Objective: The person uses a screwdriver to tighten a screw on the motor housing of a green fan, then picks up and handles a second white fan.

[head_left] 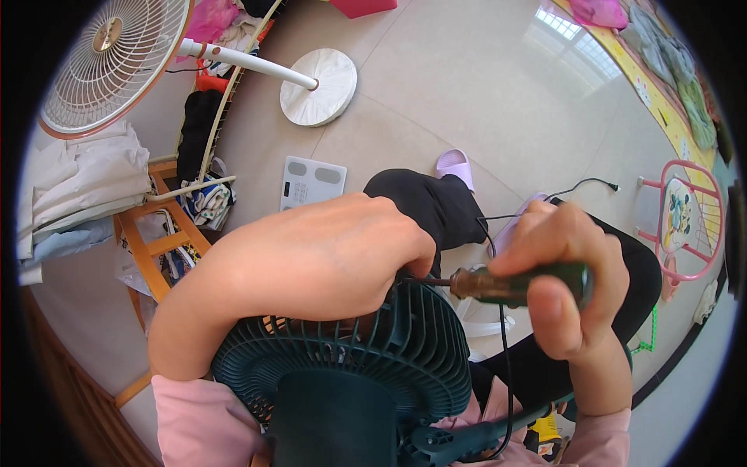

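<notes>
Dark green fan (334, 412) located at the near centre, against the person's body, its motor housing toward the viewer and its ribbed guard (436, 342) spread beyond it. Left hand (327, 253) comes in from the near left and lies across the far edge of the guard, back of the hand up, fingers bent downward; the fingertips are largely hidden, so whether they grip the rim cannot be told. Right hand (603, 272), slightly blurred, is closed around the handle of a screwdriver (498, 286), green with a translucent brownish collar, thumb on the near side. The screwdriver lies roughly level, its dark shaft (436, 282) directed left to the far edge of the guard, just beside the left hand's fingers; the tip's seating is not discernible. A black cable (504, 366) passes to the right of the guard, and a black plug (613, 187) rests on the tiled floor (420, 86) at the far right. Both forearms end in pink sleeves (202, 420); black trousers (424, 204) and a lilac slipper (454, 163) appear beyond the hands. Surroundings: white pedestal fan (85, 70) at far left, with a round base (331, 78); grey-white scale (317, 177) nearer; folded pale clothes (85, 175) at left by a wooden stand (167, 243); small pink-framed chair (678, 214) at right.
</notes>
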`<state>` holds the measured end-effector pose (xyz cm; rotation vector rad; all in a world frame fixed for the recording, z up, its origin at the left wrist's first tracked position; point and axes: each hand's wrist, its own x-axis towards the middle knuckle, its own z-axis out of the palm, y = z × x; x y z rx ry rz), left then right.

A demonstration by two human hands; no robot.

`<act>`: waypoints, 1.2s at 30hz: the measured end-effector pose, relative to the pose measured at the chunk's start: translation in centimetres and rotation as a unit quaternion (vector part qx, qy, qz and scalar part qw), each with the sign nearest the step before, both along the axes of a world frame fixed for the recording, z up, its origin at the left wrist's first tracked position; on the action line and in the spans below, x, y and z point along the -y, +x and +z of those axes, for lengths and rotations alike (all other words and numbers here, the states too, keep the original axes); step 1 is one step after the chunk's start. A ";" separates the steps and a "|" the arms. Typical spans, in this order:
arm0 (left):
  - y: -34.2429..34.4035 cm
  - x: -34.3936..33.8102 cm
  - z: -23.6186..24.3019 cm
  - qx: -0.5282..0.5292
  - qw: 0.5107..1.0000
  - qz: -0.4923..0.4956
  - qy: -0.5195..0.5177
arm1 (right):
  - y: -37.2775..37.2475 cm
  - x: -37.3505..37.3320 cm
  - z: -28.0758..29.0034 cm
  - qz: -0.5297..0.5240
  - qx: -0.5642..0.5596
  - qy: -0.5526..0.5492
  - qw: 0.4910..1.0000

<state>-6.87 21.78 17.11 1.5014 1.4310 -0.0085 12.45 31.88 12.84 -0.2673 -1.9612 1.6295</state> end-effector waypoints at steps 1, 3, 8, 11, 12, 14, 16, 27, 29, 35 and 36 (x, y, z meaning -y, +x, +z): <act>0.0 -0.1 0.0 0.007 1.000 -0.008 -0.008 | 0.3 -0.2 -0.4 0.034 -0.006 0.018 0.999; -0.3 0.5 -0.9 0.030 0.999 0.002 0.013 | 0.2 0.2 -0.4 0.046 -0.028 0.063 0.997; -0.3 -0.9 -0.4 0.032 0.998 -0.029 -0.035 | -0.8 -1.8 0.9 0.125 0.047 0.094 0.987; -0.2 -1.5 -0.5 0.035 0.994 -0.041 -0.094 | -1.8 -2.5 -0.4 0.114 0.104 -0.099 0.983; -0.3 -0.9 -1.3 0.061 0.996 -0.023 -0.067 | -2.1 -2.8 -0.7 0.111 0.104 -0.099 0.983; -0.4 -0.5 -1.7 0.086 0.995 -0.003 -0.041 | -2.7 -3.1 -1.0 0.128 0.103 -0.182 0.970; -0.5 -0.6 -1.7 0.083 0.994 0.010 -0.064 | -2.7 -3.0 -1.8 0.120 0.095 -0.200 0.968; -0.7 -1.2 -1.8 0.095 0.988 -0.003 -0.124 | -1.3 -2.0 -5.3 0.074 0.041 -0.337 0.938; -0.8 -1.0 -1.9 0.097 0.988 0.000 -0.122 | -1.3 -2.1 -5.6 0.086 0.018 -0.327 0.941; -0.9 -0.5 -2.4 0.125 0.988 0.026 -0.091 | -2.2 -1.5 -1.6 0.113 0.029 -0.167 0.979; -1.0 -0.4 -2.5 0.131 0.988 0.020 -0.074 | -2.3 -2.0 -1.6 0.148 -0.044 -0.040 0.987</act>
